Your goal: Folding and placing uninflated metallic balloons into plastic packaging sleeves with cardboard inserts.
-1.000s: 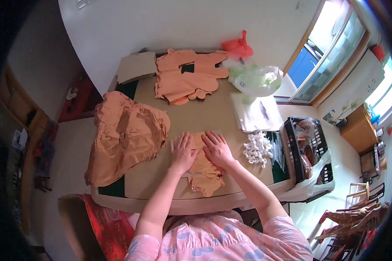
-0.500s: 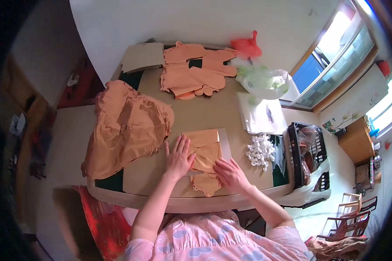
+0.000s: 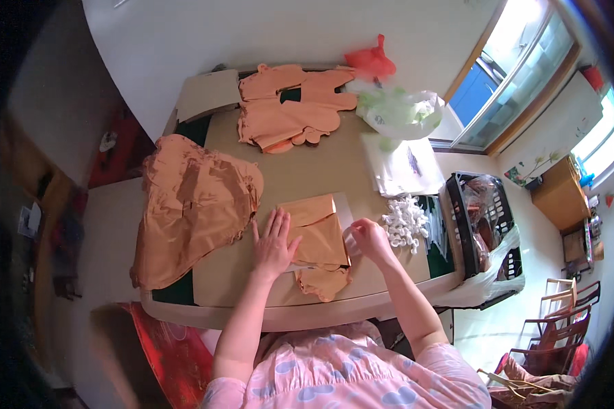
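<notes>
A flat copper-coloured foil piece [image 3: 314, 235], folded like a deflated foil balloon, lies in front of me. Its scalloped end [image 3: 324, 283] sticks out toward the table's front edge. Beneath it, a pale, thin sheet [image 3: 344, 208] shows along the right side. My left hand [image 3: 273, 244] rests flat on the foil's left edge, fingers stretched out. To the right of the foil, my right hand [image 3: 370, 240] is closed in a pinch on the pale sheet's right edge; the fingertips are partly hidden.
Larger foil pieces lie at left [image 3: 194, 211] and at the far side [image 3: 293, 112]. On the right are a pile of small white plastic pieces [image 3: 406, 225], white plastic bags [image 3: 402, 167], a see-through bag [image 3: 409, 116] and a black crate [image 3: 457, 211]. A red bag [image 3: 372, 61] stands behind.
My right hand has left the foil's lower right part and moved up and right, its fingers now pinched. The foil lies smoother. My left hand stays pressed on the left edge.
</notes>
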Tool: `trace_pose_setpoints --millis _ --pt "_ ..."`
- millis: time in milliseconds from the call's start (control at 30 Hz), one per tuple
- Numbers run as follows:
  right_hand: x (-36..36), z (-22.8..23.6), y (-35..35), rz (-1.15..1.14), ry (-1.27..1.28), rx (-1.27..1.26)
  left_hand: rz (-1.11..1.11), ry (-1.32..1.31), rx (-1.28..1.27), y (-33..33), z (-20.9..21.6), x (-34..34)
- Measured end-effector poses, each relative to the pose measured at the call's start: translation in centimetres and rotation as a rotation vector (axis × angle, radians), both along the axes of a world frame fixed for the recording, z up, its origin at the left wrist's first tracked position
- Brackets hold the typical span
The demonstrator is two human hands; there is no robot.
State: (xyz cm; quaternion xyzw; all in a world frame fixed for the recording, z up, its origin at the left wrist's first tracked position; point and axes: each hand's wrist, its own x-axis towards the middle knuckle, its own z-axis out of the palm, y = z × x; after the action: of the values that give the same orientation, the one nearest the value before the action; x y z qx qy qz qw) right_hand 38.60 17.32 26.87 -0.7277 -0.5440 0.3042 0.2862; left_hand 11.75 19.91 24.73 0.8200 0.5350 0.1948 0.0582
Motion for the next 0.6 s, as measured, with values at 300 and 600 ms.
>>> trace_pose_setpoints --millis 300,600 --pt "-1.1 -0.3 1.7 -0.086 -0.077 0.015 0.001 -0.021 0.015 -0.2 0.2 -0.1" --pt "-0.7 1.0 3.3 -0.089 0.126 -0.128 0.008 0.011 0.01 -0.1 -0.2 -0.3"
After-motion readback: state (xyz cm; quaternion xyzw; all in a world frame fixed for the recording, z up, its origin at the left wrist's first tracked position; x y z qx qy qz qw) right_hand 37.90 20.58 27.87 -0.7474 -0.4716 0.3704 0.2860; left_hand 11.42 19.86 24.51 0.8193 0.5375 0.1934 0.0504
